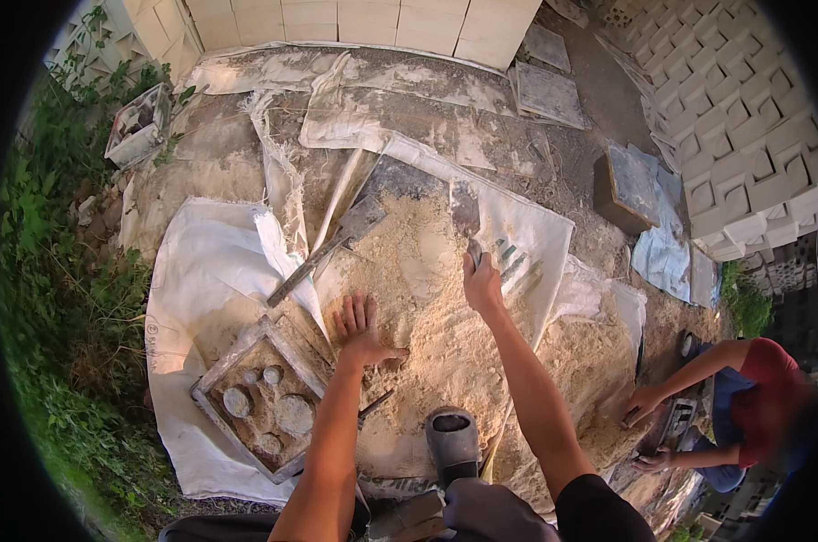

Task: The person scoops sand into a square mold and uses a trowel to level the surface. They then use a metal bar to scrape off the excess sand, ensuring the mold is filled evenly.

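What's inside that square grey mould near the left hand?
The square grey mould holds sandy mix and several round grey discs. The mix covers its bottom, so that cannot be seen. The left hand rests on sand beside it.

Warm, low sunlight falls across my sand pile (pixel 445 298), probably from the upper left, and my arms throw soft shadows on it. The centre is sharp. Toward the rim straight edges bend, the stacked blocks (pixel 743 135) curve, and black vignette closes in.

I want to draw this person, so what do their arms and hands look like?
Both forearms are bare, with no gloves, watch or rings visible on the left hand or the right hand. A dark short sleeve shows at the right upper arm. Pale dust speckles the fingers.
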Action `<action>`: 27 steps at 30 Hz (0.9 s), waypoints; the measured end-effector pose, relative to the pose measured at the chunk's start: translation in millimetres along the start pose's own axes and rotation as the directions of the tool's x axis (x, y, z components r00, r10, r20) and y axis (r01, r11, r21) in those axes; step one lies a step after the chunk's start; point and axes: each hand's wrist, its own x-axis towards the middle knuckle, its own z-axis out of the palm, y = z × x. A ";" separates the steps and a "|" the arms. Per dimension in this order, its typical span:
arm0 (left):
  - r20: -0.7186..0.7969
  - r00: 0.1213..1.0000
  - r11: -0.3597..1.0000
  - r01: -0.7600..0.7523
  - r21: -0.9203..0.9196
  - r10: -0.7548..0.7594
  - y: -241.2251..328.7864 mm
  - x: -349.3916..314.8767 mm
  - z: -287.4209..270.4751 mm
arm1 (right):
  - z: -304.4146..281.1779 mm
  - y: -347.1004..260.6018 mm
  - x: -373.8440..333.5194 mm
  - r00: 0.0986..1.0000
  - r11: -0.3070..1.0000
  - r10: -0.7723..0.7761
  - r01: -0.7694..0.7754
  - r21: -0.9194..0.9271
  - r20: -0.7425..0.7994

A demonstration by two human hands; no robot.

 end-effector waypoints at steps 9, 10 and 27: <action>-0.035 0.999 1.000 0.003 0.001 -0.003 0.7 0.6 3.2 | 36.4 -40.6 -19.9 0.898 0.948 0.147 -0.247 0.198 0.415; -0.047 0.999 1.000 0.013 0.004 -0.013 -2.4 -1.4 4.4 | 32.8 -55.1 -24.8 0.880 0.947 0.161 -0.264 0.180 0.446; -0.120 0.992 0.999 -0.043 -0.024 0.039 4.3 5.8 4.2 | 64.3 -32.9 -81.2 0.949 0.960 -0.005 0.093 -0.265 0.315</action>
